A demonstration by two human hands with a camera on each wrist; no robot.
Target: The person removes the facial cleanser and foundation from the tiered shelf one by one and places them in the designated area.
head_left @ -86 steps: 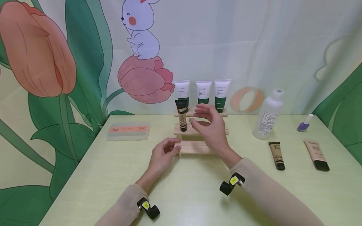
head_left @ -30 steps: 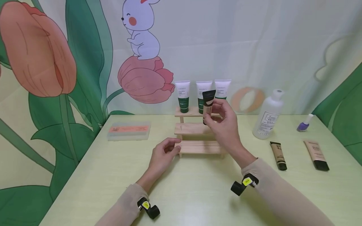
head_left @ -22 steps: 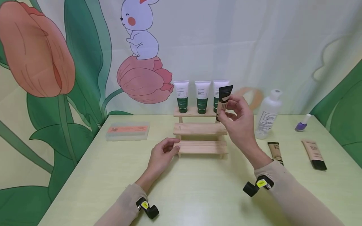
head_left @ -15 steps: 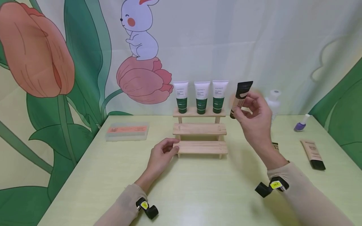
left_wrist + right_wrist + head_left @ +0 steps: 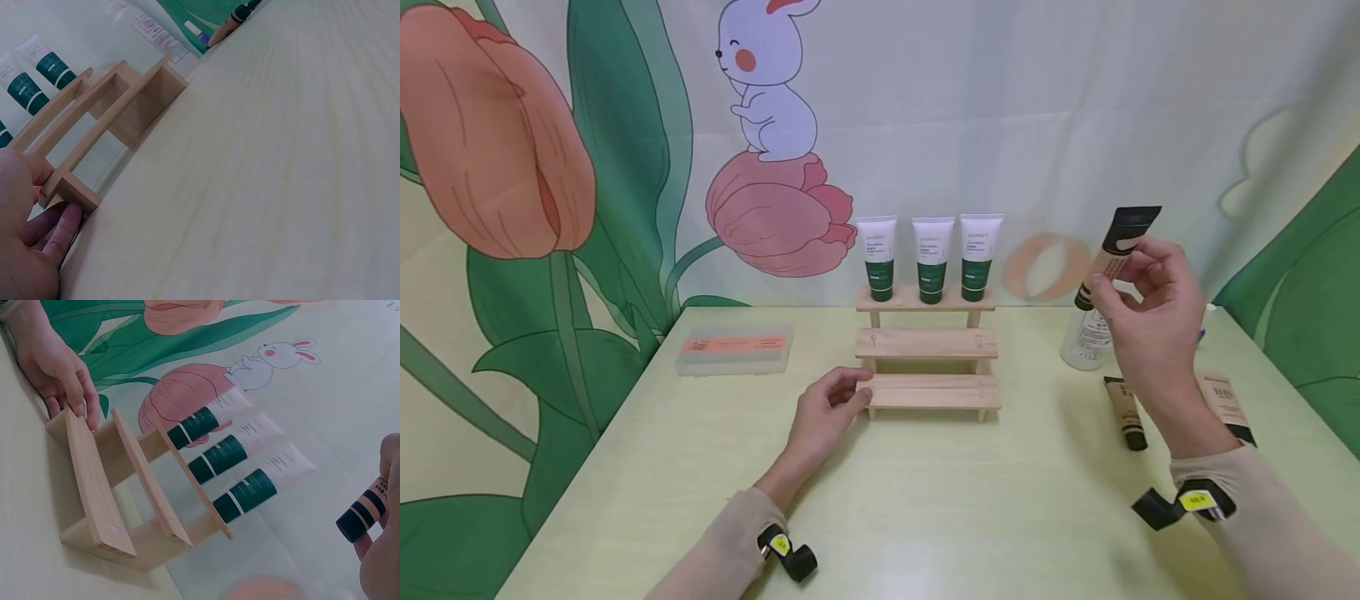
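Observation:
My right hand pinches a small beige cosmetic tube with a black crimped end and a black cap. Held cap down in the air, the tube overlaps the white bottle in the head view. In the right wrist view its capped end pokes out below the fingers. My left hand grips the left end of the lowest step of a three-tier wooden stand. Three white and green tubes stand on the top tier. The lower two tiers are bare.
A clear-white bottle stands behind my right hand, partly covered. A gold-brown tube and a pink BB tube lie near the right forearm. Purple nail polish is mostly hidden in the head view. A flat plastic case lies left.
My right hand has taken the beige and black tube off the left of the middle tier and carried it far right. The left hand has stayed on the stand.

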